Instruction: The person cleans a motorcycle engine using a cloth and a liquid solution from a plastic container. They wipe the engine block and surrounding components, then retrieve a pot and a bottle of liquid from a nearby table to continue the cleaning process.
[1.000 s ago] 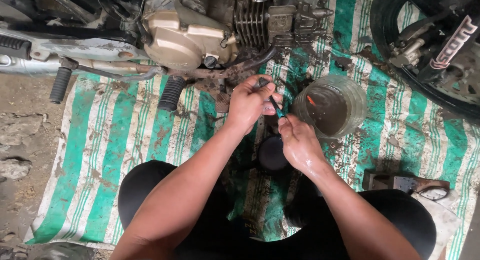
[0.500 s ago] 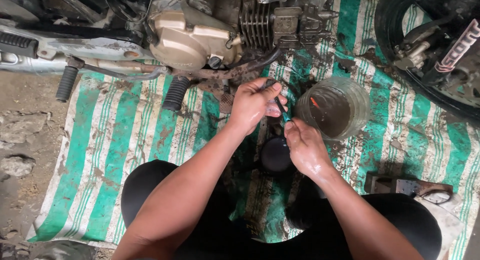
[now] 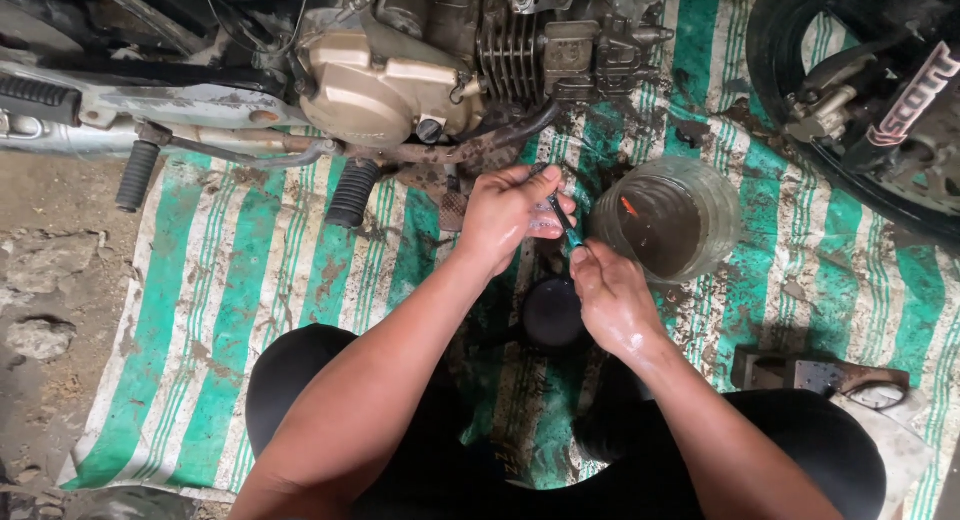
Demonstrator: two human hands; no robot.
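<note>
My left hand point(image 3: 508, 215) is closed around a small part, mostly hidden by the fingers, held just below the motorcycle engine point(image 3: 400, 70). My right hand point(image 3: 612, 298) grips a thin tool with a blue handle point(image 3: 568, 230), its tip reaching up into what the left hand holds. The two hands almost touch. Below them a round black cap-like object point(image 3: 552, 315) lies on the green and white striped mat point(image 3: 230, 290).
A clear plastic container with dirty liquid point(image 3: 665, 220) stands right of my hands. A motorcycle wheel point(image 3: 860, 100) fills the top right. Footpegs point(image 3: 350, 192) and the exhaust point(image 3: 140, 105) lie at the left. A small flat object point(image 3: 815, 373) rests by my right knee. Bare dirt ground point(image 3: 40, 300) borders the mat.
Both hands have stayed together at the same spot by the engine; the view has shifted slightly. The tool still points into the part.
</note>
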